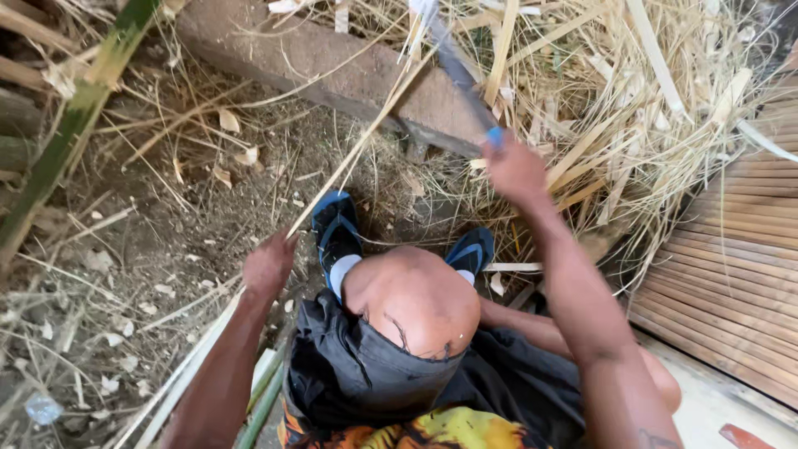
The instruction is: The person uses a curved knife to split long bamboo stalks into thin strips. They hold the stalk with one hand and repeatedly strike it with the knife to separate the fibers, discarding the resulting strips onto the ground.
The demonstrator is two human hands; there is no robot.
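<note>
Bare earth strewn with dry shavings fills the frame. At centre, a thin bamboo strip [366, 137] is pinched by the left hand [268, 266] — a blade [453, 62] is gripped by the closed right hand [515, 170]. Many split strips [632, 108] are already piled upper right; this one is judged unfinished.

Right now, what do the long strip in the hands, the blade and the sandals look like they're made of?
The strip looks like split bamboo: pale yellow, dry, matte, thin and fibrous like the shavings piled around. The blade in the right hand seems to be metal, dull grey and blurred, with a blue end at the grip. The sandals appear to be rubber or foam, blue-strapped with dark soles. The left hand pinches the strip.
</note>
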